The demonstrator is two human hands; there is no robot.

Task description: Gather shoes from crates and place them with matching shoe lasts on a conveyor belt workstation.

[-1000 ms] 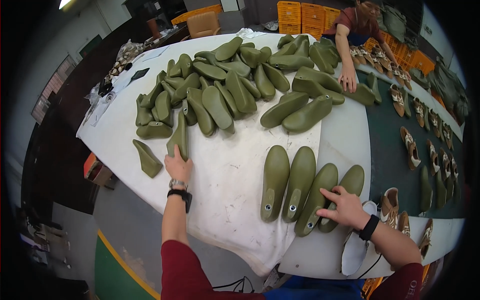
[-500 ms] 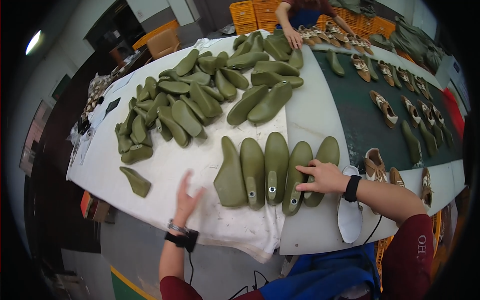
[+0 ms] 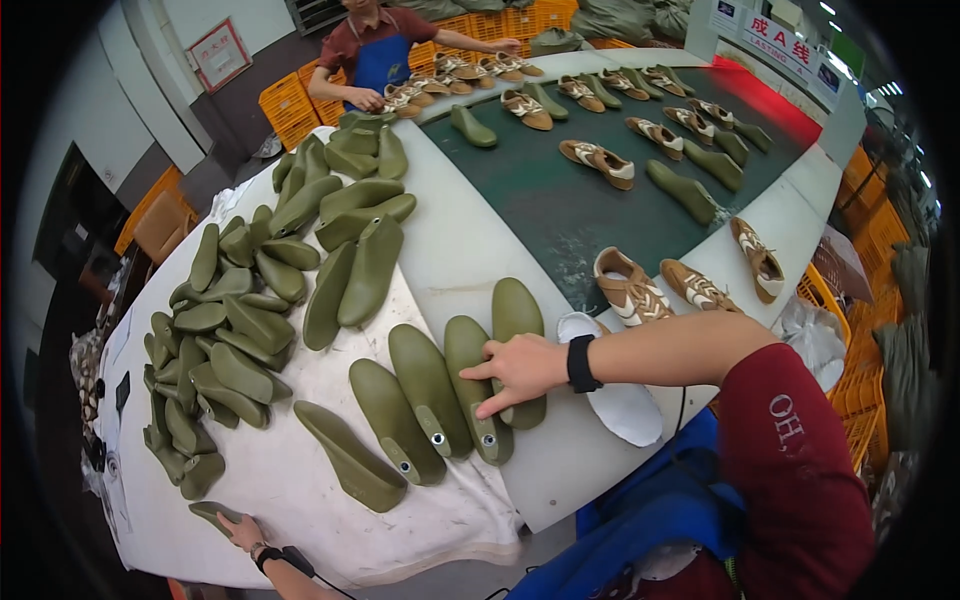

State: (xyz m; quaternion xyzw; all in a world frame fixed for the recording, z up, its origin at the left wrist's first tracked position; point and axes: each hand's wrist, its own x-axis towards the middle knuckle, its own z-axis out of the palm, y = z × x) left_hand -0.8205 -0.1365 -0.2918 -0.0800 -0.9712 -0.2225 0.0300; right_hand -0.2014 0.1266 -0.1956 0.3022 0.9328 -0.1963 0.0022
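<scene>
My left hand [image 3: 241, 533] touches one last [image 3: 208, 511] by the table's [image 3: 548, 482] near-left corner, grip unclear; right hand [image 3: 520, 372] lies unclenched on another last [image 3: 468, 393].

Maroon short sleeve [image 3: 825, 475] with pale lettering [image 3: 781, 408], blue apron [image 3: 650, 505], black right wristband [image 3: 581, 364]

White wall [image 3: 120, 110], brown chair [image 3: 163, 228], ceiling lights [image 3: 838, 63]

- Olive-green foot-shaped plastic lasts [image 3: 463, 345]: smooth, kinda satin, soft sheen on the curves
- Small round silvery metal rings [image 3: 438, 439] set in them: shiny
- Loose white cloth sheet [image 3: 445, 525]: matt, a bit smudgy
- Flat white tabletop [image 3: 548, 475]: smooth, looks like hard plastic tbh
- Dark green flat surface [image 3: 500, 195]: mostly matt, pretty scuffed near one edge
- Orange latticed crates [image 3: 288, 107]: plastic
- Crumpled see-through bag [image 3: 812, 340]: thin glossy plastic
</scene>
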